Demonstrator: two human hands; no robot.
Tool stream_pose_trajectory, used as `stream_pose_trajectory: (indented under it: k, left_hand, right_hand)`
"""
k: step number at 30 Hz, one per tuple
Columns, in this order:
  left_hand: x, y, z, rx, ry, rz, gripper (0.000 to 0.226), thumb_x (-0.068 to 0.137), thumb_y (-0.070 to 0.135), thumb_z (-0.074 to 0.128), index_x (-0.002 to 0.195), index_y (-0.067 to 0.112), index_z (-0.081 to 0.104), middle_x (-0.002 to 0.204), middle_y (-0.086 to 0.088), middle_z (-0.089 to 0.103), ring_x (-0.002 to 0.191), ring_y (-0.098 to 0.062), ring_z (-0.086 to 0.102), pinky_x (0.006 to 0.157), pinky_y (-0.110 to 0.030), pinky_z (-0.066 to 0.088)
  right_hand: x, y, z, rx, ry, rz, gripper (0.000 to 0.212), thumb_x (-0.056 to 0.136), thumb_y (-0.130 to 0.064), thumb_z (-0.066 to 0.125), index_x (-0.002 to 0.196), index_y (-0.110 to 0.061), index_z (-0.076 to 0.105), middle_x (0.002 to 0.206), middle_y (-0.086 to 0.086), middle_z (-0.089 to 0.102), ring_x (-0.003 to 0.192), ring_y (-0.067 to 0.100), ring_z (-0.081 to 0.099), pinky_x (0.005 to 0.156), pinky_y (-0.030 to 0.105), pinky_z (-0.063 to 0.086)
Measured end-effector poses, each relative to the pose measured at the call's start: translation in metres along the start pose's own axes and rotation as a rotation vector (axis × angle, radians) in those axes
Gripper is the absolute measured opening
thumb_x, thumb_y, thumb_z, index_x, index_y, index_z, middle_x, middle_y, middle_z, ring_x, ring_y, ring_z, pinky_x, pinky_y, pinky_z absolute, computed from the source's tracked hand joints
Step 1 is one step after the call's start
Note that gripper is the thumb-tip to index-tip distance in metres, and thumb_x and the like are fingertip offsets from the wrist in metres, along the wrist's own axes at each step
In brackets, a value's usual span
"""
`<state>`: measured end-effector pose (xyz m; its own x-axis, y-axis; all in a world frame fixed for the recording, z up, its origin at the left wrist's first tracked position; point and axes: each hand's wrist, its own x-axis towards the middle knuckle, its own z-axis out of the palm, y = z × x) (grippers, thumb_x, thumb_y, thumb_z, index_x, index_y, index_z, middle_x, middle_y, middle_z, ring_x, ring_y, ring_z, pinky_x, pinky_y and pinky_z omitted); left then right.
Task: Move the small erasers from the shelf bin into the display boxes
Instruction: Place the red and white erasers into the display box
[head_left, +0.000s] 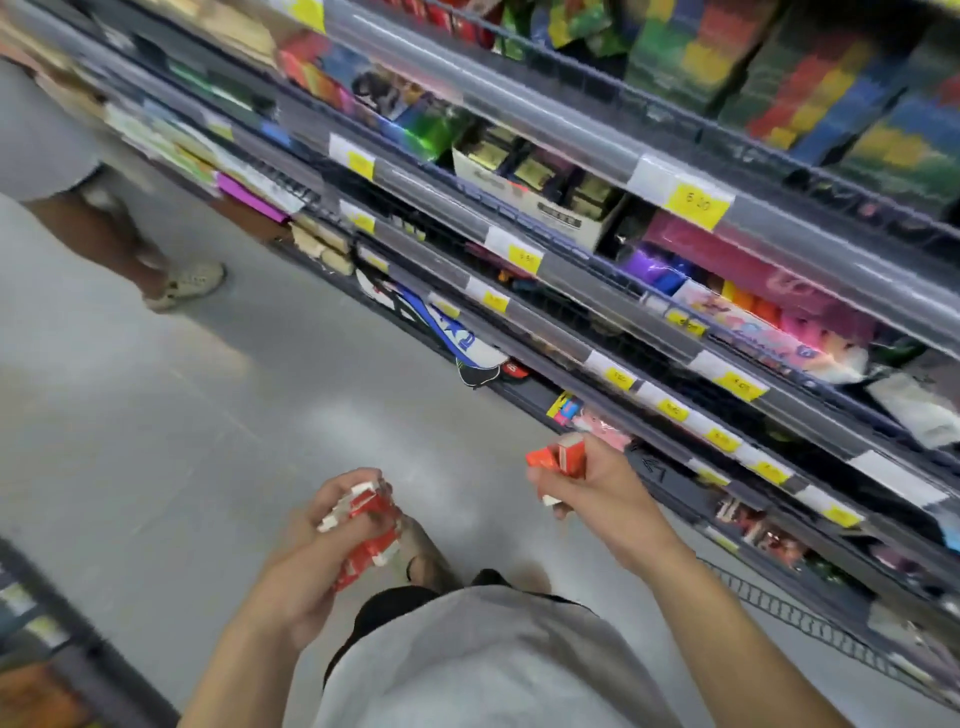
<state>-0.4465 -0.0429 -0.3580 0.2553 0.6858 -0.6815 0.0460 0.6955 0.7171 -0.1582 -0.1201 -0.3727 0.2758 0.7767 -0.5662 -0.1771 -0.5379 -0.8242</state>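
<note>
The left hand (332, 535) is clutching a bunch of small red-and-white erasers (363, 525), fingers curled round them above the grey floor (156, 415). The right hand (587, 493) is gripping a few more erasers (558, 454), held just in front of the lower shelves (727, 467). Yellow price tags (696, 205) are lining the shelf rails, with blurred colourful packs behind. Farther left, another person's leg and shoe (192, 283) are standing in the aisle.

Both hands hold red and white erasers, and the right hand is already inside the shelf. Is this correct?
Not quite. In the head view the right hand is not inside the shelf; it is in front of it, over the floor. Both it and the left hand do hold red and white erasers.
</note>
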Motion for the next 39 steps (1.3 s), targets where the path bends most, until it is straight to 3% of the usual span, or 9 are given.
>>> stream_pose_trajectory:
  k: [3, 9, 14, 20, 23, 27, 31, 35, 39]
  left_hand:
    - [0.007, 0.011, -0.039, -0.067, 0.028, 0.021, 0.061, 0.059, 0.0, 0.09, 0.116, 0.014, 0.075, 0.113, -0.018, 0.076, 0.1, -0.034, 0.076, 0.077, -0.036, 0.063]
    - [0.026, 0.052, -0.109, -0.162, 0.078, 0.058, 0.057, 0.057, 0.011, 0.087, 0.113, 0.019, 0.077, 0.11, -0.016, 0.076, 0.098, -0.033, 0.075, 0.089, -0.044, 0.057]
    - [0.056, 0.097, -0.147, -0.178, 0.072, 0.1, 0.049, 0.061, 0.008, 0.084, 0.108, 0.022, 0.078, 0.106, -0.012, 0.077, 0.095, -0.03, 0.076, 0.076, -0.036, 0.062]
    - [0.103, 0.148, -0.173, -0.202, 0.082, 0.101, 0.056, 0.058, 0.013, 0.088, 0.112, 0.019, 0.077, 0.108, -0.01, 0.076, 0.095, -0.03, 0.075, 0.076, -0.036, 0.062]
    - [0.128, 0.168, -0.181, -0.197, 0.115, 0.087, 0.049, 0.067, 0.008, 0.084, 0.113, 0.021, 0.076, 0.113, -0.012, 0.076, 0.1, -0.031, 0.075, 0.081, -0.038, 0.063]
    - [0.154, 0.197, -0.189, -0.218, 0.165, 0.06, 0.056, 0.062, 0.015, 0.088, 0.116, 0.023, 0.076, 0.115, -0.012, 0.077, 0.104, -0.033, 0.075, 0.082, -0.037, 0.062]
    - [0.177, 0.228, -0.195, -0.25, 0.204, 0.065, 0.056, 0.061, 0.016, 0.088, 0.116, 0.025, 0.076, 0.113, -0.015, 0.077, 0.102, -0.032, 0.076, 0.077, -0.033, 0.061]
    - [0.202, 0.267, -0.205, -0.247, 0.203, 0.079, 0.058, 0.059, 0.014, 0.088, 0.116, 0.021, 0.076, 0.114, -0.016, 0.076, 0.102, -0.033, 0.076, 0.078, -0.037, 0.062]
    - [0.232, 0.32, -0.213, -0.184, 0.141, 0.135, 0.058, 0.058, 0.017, 0.087, 0.115, 0.021, 0.077, 0.113, -0.018, 0.077, 0.101, -0.033, 0.076, 0.083, -0.041, 0.063]
  right_hand:
    - [0.02, -0.019, 0.046, -0.053, -0.061, -0.004, 0.022, 0.079, -0.016, 0.08, 0.084, -0.015, 0.059, 0.078, 0.005, 0.067, 0.066, 0.018, 0.06, 0.059, 0.03, 0.051]
    - [0.051, -0.04, 0.121, -0.074, -0.117, 0.041, 0.025, 0.082, -0.014, 0.081, 0.094, -0.007, 0.061, 0.072, 0.003, 0.061, 0.065, 0.019, 0.058, 0.058, 0.031, 0.048]
    - [0.078, -0.057, 0.15, -0.084, -0.079, 0.073, 0.019, 0.085, -0.008, 0.077, 0.1, -0.008, 0.065, 0.076, 0.008, 0.062, 0.064, 0.018, 0.06, 0.057, 0.028, 0.05]
    - [0.135, -0.081, 0.173, -0.124, -0.056, 0.103, 0.021, 0.085, -0.01, 0.078, 0.101, -0.005, 0.065, 0.078, 0.012, 0.064, 0.07, 0.021, 0.06, 0.06, 0.032, 0.05]
    - [0.175, -0.1, 0.188, -0.137, -0.081, 0.106, 0.019, 0.085, -0.012, 0.078, 0.099, -0.006, 0.065, 0.076, 0.011, 0.066, 0.068, 0.02, 0.06, 0.057, 0.028, 0.051]
    - [0.232, -0.143, 0.213, -0.18, -0.145, 0.082, 0.019, 0.083, -0.014, 0.08, 0.097, -0.01, 0.068, 0.077, 0.011, 0.068, 0.07, 0.023, 0.061, 0.063, 0.035, 0.05]
    - [0.278, -0.204, 0.247, -0.222, -0.234, 0.024, 0.021, 0.083, -0.015, 0.08, 0.1, -0.014, 0.068, 0.078, 0.006, 0.069, 0.068, 0.016, 0.063, 0.06, 0.031, 0.052]
    - [0.306, -0.259, 0.276, -0.237, -0.25, -0.076, 0.021, 0.083, -0.012, 0.08, 0.099, -0.015, 0.068, 0.084, 0.012, 0.072, 0.074, 0.023, 0.067, 0.069, 0.041, 0.054]
    - [0.316, -0.296, 0.296, -0.214, -0.186, -0.135, 0.023, 0.077, -0.022, 0.083, 0.095, -0.022, 0.07, 0.09, 0.011, 0.073, 0.075, 0.023, 0.069, 0.075, 0.05, 0.058]
